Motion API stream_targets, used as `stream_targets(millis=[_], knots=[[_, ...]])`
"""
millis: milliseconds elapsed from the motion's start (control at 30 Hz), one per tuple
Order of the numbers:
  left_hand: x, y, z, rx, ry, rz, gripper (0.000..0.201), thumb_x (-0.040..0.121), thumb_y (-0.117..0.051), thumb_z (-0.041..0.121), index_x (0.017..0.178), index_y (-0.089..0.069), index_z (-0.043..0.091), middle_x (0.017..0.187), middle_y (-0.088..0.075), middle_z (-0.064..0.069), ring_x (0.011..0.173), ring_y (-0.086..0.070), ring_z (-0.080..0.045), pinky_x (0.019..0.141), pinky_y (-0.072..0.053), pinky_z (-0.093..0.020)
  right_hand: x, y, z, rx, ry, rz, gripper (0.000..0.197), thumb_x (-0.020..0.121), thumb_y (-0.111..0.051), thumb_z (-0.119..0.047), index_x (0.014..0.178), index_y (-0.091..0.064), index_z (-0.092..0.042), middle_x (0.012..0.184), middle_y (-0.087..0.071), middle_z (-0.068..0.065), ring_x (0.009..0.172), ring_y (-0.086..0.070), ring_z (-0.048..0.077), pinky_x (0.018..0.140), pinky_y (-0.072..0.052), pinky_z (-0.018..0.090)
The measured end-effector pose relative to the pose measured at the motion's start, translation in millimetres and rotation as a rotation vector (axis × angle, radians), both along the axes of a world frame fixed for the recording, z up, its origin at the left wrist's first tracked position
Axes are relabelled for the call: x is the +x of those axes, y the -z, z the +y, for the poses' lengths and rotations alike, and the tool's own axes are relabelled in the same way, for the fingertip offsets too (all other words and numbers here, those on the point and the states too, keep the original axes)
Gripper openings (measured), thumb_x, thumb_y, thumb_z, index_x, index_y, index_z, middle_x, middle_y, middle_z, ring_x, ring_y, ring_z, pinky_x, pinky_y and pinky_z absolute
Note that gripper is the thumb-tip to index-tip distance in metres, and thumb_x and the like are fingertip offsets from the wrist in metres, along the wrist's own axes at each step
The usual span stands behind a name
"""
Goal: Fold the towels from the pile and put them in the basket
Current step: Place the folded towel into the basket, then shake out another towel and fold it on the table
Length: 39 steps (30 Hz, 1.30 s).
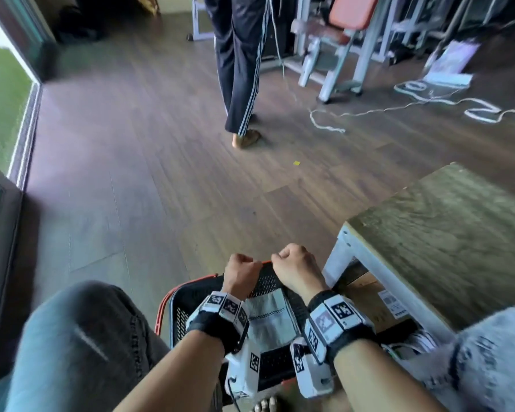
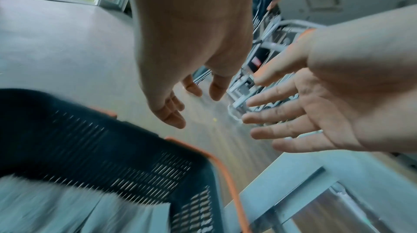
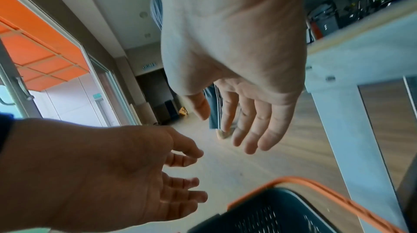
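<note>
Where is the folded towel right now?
In the head view the folded towel lies inside the black basket, bottom centre, between both wrists, left of the table.

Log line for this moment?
left hand: empty | right hand: empty | both above basket far rim | folded towel in basket

The basket (image 1: 191, 304) is black slotted plastic with an orange rim, sitting on the floor just beside the table leg. One folded towel (image 1: 269, 319), pale grey with a dark woven stripe, lies flat inside it.
</note>
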<state>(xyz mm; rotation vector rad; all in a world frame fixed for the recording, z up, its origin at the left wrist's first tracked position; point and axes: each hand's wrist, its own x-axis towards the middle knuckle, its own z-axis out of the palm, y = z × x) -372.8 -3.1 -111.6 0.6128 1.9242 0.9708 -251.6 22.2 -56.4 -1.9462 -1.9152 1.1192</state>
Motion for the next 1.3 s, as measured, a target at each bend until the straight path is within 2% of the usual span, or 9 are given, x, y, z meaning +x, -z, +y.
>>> stream_targets(millis=[167,333,600,700,833,1000,1133,1233,1300], knots=[[11,-90,-21,0.183,0.046,-0.010,0.015,0.087,-0.067,0.019,0.096,-0.059,0.011,0.082,-0.065,-0.006,0.073,-0.062,-0.024,0.077,-0.058,-0.041,10,-69,-27,0.190,0.133,0.127,0.015,0.090,-0.054,-0.035,0.095,-0.062,-0.024,0.107,-0.070,0.003,0.093,-0.062,0.026,0.085,-0.052,0.034],[27,-159,-47,0.328,0.152,0.053,0.020,0.088,-0.064,0.022,0.103,-0.063,0.008,0.079,-0.065,-0.004,0.070,-0.062,-0.023,0.065,-0.053,-0.033,32,-123,-54,0.315,0.216,0.192,0.015,0.090,-0.054,-0.033,0.096,-0.063,-0.022,0.104,-0.069,0.001,0.098,-0.063,0.027,0.081,-0.050,0.032],[82,-225,-64,0.376,0.467,0.013,0.013,0.094,-0.055,0.015,0.083,-0.060,0.011,0.075,-0.061,-0.006,0.053,-0.053,-0.021,0.049,-0.038,-0.024,83,-173,-91,0.435,0.364,0.215,0.017,0.086,-0.056,-0.036,0.090,-0.065,-0.022,0.109,-0.072,0.007,0.102,-0.065,0.029,0.087,-0.050,0.031],[107,-241,-58,0.366,0.571,-0.010,0.013,0.096,-0.052,0.016,0.088,-0.062,0.011,0.073,-0.061,-0.004,0.053,-0.053,-0.020,0.046,-0.039,-0.021,108,-187,-97,0.475,0.426,0.208,0.016,0.087,-0.057,-0.038,0.087,-0.064,-0.023,0.108,-0.072,0.006,0.102,-0.066,0.029,0.088,-0.051,0.032],[145,-246,-57,0.356,0.711,-0.039,0.021,0.098,-0.048,0.018,0.080,-0.059,0.016,0.078,-0.059,-0.005,0.057,-0.051,-0.021,0.051,-0.033,-0.024,148,-195,-103,0.496,0.514,0.171,0.018,0.088,-0.055,-0.039,0.080,-0.060,-0.023,0.099,-0.071,0.004,0.095,-0.065,0.029,0.082,-0.050,0.032],[196,-224,-51,0.303,0.790,-0.040,0.012,0.097,-0.053,0.019,0.093,-0.062,0.012,0.074,-0.063,-0.003,0.051,-0.054,-0.019,0.045,-0.039,-0.021,205,-179,-117,0.420,0.604,0.055,0.031,0.087,-0.050,-0.039,0.066,-0.048,-0.016,0.066,-0.056,0.002,0.069,-0.061,0.027,0.065,-0.046,0.031],[248,-194,-46,0.221,0.911,-0.077,0.015,0.095,-0.056,0.016,0.101,-0.065,0.005,0.077,-0.066,-0.009,0.049,-0.054,-0.020,0.047,-0.044,-0.025,256,-151,-135,0.248,0.669,-0.054,0.025,0.081,-0.048,-0.037,0.073,-0.054,-0.014,0.077,-0.060,0.005,0.075,-0.062,0.026,0.069,-0.049,0.031],[294,-177,-45,0.179,1.027,-0.042,0.012,0.094,-0.059,0.014,0.090,-0.066,0.005,0.075,-0.066,-0.012,0.044,-0.053,-0.020,0.047,-0.045,-0.026,300,-127,-154,0.169,0.739,-0.116,0.039,0.084,-0.047,-0.035,0.111,-0.060,-0.010,0.113,-0.063,0.009,0.105,-0.063,0.033,0.086,-0.048,0.035],[321,-165,-43,0.171,1.154,0.071,0.017,0.094,-0.058,0.019,0.086,-0.065,0.006,0.076,-0.065,-0.014,0.047,-0.054,-0.019,0.050,-0.046,-0.025,329,-112,-168,0.187,0.759,-0.182,0.041,0.084,-0.047,-0.036,0.118,-0.057,-0.016,0.118,-0.061,0.009,0.108,-0.062,0.032,0.086,-0.049,0.035]])
